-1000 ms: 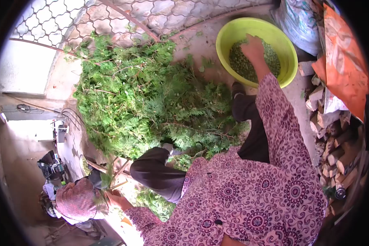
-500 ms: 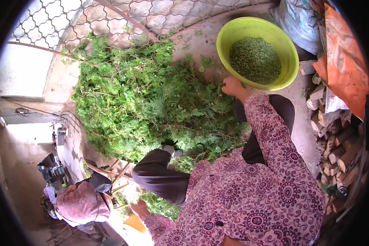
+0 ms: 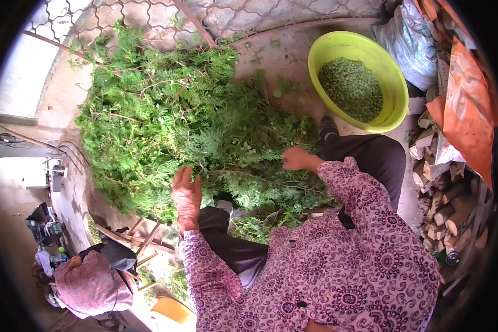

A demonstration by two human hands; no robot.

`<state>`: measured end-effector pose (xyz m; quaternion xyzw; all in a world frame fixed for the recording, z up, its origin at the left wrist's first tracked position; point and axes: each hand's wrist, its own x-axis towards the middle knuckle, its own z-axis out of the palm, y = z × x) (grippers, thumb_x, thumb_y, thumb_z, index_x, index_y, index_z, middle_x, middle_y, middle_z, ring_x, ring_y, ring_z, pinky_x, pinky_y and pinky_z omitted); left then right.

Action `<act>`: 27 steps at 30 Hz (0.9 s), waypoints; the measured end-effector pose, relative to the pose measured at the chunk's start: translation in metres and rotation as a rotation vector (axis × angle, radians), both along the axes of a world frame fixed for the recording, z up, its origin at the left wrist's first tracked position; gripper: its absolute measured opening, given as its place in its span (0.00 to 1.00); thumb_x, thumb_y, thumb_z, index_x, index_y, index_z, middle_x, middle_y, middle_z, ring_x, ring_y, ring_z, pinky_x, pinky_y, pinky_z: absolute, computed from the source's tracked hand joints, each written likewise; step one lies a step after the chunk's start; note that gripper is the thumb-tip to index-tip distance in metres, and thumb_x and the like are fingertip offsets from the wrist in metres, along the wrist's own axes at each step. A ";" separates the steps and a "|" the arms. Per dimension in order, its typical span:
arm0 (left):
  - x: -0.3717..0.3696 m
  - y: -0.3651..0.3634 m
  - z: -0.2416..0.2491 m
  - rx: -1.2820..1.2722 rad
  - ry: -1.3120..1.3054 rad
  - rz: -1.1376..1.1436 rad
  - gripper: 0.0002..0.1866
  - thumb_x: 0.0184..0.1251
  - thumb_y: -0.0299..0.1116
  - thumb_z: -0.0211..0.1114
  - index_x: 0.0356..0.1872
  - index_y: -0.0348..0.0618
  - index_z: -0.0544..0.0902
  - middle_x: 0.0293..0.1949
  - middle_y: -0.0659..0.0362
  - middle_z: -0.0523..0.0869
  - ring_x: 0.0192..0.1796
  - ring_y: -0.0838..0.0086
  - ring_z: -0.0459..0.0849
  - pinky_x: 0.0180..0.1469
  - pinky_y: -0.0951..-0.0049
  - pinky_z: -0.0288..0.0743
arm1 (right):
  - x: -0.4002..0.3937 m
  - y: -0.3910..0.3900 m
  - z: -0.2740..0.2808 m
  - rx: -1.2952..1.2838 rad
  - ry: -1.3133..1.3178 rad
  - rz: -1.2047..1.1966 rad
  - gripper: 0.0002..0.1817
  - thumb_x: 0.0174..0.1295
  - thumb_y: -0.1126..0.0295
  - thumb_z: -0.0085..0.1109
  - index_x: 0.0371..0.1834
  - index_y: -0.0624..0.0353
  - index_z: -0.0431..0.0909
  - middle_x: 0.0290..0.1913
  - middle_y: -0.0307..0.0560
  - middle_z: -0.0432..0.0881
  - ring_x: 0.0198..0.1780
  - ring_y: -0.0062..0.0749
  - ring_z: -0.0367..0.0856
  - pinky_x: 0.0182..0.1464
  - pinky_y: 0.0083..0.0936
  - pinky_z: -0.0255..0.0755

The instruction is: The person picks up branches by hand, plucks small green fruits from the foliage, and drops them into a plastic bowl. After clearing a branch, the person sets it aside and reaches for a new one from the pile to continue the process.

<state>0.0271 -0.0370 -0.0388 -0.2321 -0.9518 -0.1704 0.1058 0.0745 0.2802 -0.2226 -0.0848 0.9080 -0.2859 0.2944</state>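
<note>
A broad heap of cut green conifer branches (image 3: 149, 116) lies on the floor in front of me, with small pale cones among the leaves. My left hand (image 3: 187, 196) is over the heap's near edge, fingers stretched forward and apart, with a bit of green showing by the fingertips. Farther right, my right hand (image 3: 297, 159) is at the branches with its fingers curled closed; whatever may be in them is hidden. Beyond that hand stands a yellow-green basin (image 3: 394, 110), partly filled with small round green cones (image 3: 351, 88).
Stacked firewood (image 3: 454, 213), an orange sheet (image 3: 469, 116) and a white sack (image 3: 409, 47) line the right side. Wire mesh (image 3: 149, 16) borders the far edge. At lower left are a cloth-covered seat (image 3: 94, 282) and an orange container (image 3: 174, 310).
My left hand has come up from the lower left to the heap's edge. My right hand has moved from beside the basin down and left to the branches. The view has shifted slightly.
</note>
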 end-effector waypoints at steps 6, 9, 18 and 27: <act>-0.010 0.012 0.014 0.246 -0.291 0.068 0.15 0.53 0.26 0.62 0.43 0.35 0.76 0.43 0.46 0.77 0.42 0.54 0.79 0.42 0.65 0.75 | -0.035 -0.062 -0.001 -0.126 -0.029 -0.180 0.28 0.56 0.58 0.49 0.57 0.64 0.65 0.53 0.59 0.70 0.54 0.51 0.68 0.56 0.41 0.62; -0.014 0.004 0.015 0.170 -0.197 0.067 0.15 0.53 0.26 0.63 0.43 0.35 0.76 0.42 0.46 0.78 0.41 0.55 0.79 0.41 0.66 0.75 | -0.062 -0.088 0.011 -0.078 -0.122 -0.192 0.30 0.58 0.57 0.48 0.62 0.62 0.59 0.57 0.59 0.67 0.58 0.50 0.64 0.60 0.42 0.59; -0.010 -0.013 0.012 0.153 -0.213 0.075 0.16 0.52 0.28 0.64 0.43 0.36 0.76 0.43 0.45 0.78 0.41 0.54 0.79 0.41 0.64 0.75 | -0.087 -0.101 -0.031 0.021 -0.044 -0.328 0.15 0.53 0.63 0.54 0.23 0.67 0.73 0.21 0.51 0.71 0.25 0.40 0.71 0.30 0.39 0.66; -0.010 -0.002 0.010 0.176 -0.192 0.024 0.14 0.51 0.28 0.64 0.39 0.35 0.76 0.39 0.47 0.78 0.38 0.54 0.79 0.38 0.63 0.75 | -0.060 -0.025 0.047 -0.254 0.223 -0.465 0.18 0.42 0.57 0.63 0.21 0.65 0.78 0.18 0.45 0.76 0.21 0.29 0.73 0.26 0.26 0.66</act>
